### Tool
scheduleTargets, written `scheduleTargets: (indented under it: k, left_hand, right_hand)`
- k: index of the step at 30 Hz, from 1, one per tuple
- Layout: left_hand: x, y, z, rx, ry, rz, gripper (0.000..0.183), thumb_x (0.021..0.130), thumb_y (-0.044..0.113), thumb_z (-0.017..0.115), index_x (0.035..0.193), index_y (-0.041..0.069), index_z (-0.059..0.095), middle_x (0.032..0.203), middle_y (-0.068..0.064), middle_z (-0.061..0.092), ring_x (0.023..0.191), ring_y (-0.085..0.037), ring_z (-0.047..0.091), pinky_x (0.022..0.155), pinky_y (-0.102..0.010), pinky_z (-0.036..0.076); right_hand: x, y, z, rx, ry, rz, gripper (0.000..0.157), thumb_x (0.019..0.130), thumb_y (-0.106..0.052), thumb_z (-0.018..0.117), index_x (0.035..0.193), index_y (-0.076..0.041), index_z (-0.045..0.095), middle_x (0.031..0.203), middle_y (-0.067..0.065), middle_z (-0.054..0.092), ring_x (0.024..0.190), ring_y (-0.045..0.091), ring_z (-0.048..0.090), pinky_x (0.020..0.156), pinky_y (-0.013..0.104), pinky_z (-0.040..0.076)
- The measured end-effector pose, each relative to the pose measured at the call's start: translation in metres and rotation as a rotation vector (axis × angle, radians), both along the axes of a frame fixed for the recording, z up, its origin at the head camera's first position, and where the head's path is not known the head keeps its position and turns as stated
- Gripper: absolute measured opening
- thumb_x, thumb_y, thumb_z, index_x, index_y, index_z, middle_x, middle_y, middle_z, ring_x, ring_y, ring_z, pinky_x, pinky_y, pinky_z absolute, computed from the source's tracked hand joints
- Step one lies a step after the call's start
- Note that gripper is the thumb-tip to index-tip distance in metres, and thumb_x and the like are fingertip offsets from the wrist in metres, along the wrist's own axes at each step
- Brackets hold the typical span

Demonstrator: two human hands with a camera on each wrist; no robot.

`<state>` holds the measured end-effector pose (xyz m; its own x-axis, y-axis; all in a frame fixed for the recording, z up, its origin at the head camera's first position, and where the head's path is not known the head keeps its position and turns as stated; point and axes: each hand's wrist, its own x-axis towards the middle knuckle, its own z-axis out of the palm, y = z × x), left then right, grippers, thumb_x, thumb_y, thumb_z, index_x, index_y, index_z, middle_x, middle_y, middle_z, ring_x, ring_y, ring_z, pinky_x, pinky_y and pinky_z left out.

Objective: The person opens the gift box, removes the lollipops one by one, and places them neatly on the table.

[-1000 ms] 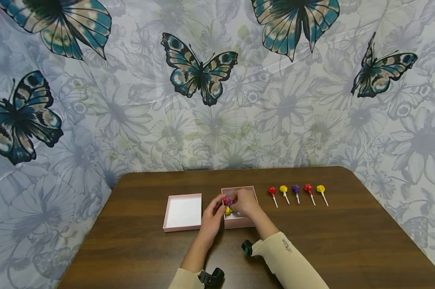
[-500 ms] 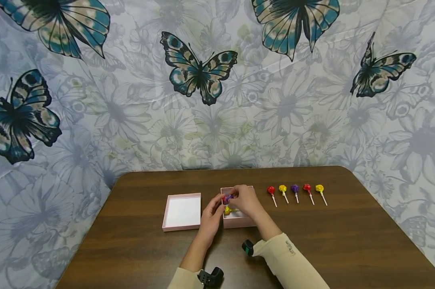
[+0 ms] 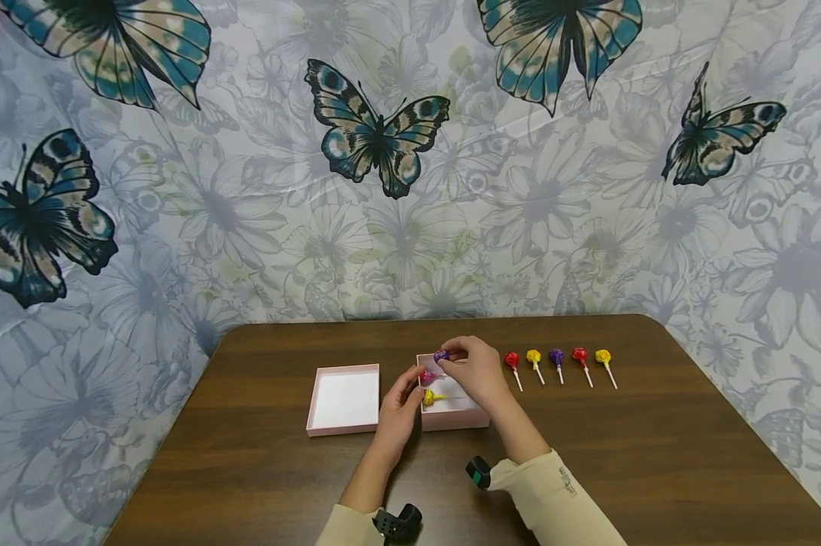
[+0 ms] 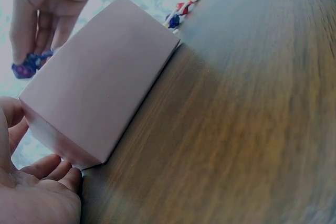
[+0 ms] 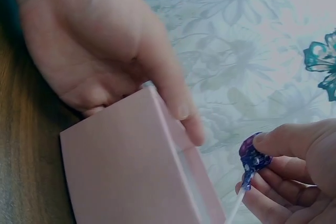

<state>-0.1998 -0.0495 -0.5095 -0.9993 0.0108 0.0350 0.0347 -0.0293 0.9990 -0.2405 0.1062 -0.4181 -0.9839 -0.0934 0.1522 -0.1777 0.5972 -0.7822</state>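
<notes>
Probably light, rigid and slick-wrapped, the purple lollipop [image 3: 440,356] is pinched by its head, likely the surest hold, between nearly closed fingers of the right hand [image 3: 477,370], over the pink box [image 3: 456,420] gripped by the left hand [image 3: 399,403]

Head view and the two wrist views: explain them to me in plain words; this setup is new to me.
There is no machine here, just a person working bare-handed. The wide picture comes from a camera on the head, the two close ones from cameras on the wrists. On the brown table are a shallow pink-edged lid, a pink box with a yellow lollipop and a reddish one inside, and a row of five lollipops. The left hand holds the box's left end; the right hand has a purple lollipop in its grip.
</notes>
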Motion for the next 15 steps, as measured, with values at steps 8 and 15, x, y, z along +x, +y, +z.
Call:
scheduleTargets:
  k: [8,15]
  left_hand:
    - [0.000,0.000,-0.002,0.003,-0.021,0.004,0.040,0.103,0.007,0.048,0.142,0.011,0.054,0.156,-0.013,0.044,0.148,-0.033,0.037,0.121,-0.053,0.029]
    - [0.000,0.001,-0.003,0.001,-0.021,0.013,0.039,0.103,0.010,0.050,0.141,0.013,0.055,0.155,-0.011,0.046,0.148,-0.031,0.037,0.122,-0.052,0.029]
  right_hand:
    - [0.008,0.012,0.012,-0.102,0.022,-0.032,0.022,0.084,-0.013,0.080,0.105,-0.010,0.072,0.102,0.007,0.074,0.096,0.021,0.071,0.084,0.031,0.061]
    - [0.017,0.031,0.017,-0.168,0.034,-0.058,0.026,0.086,-0.013,0.078,0.111,-0.010,0.069,0.108,0.008,0.074,0.100,0.022,0.071,0.084,0.026,0.060]
